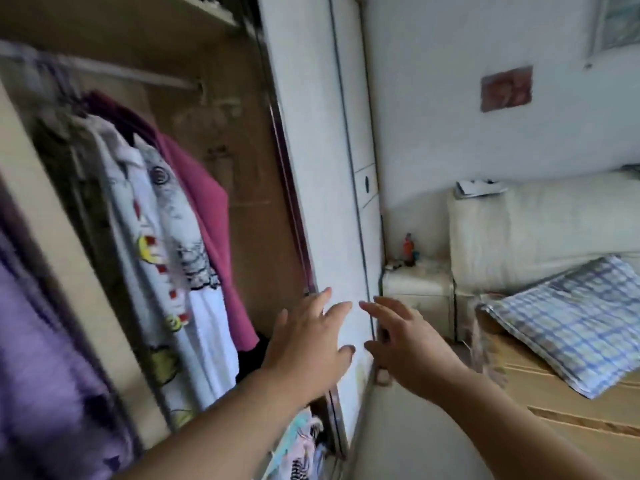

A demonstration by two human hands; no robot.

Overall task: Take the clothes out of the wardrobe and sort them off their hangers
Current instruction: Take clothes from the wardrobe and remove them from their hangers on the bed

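Looking through the head view, you have the clothes (162, 216) hanging from the rail (104, 69) inside the wardrobe (242, 161), left of your hands: a magenta top (207, 188), white printed shirts, and a purple garment (41, 341) at the far left. They look light, soft and limp and could slip off, so take each at the hanger's neck or across the shoulders. Your left hand (311, 341) and right hand (405, 344) are both spread and hold nothing, just before the white door (322, 202).
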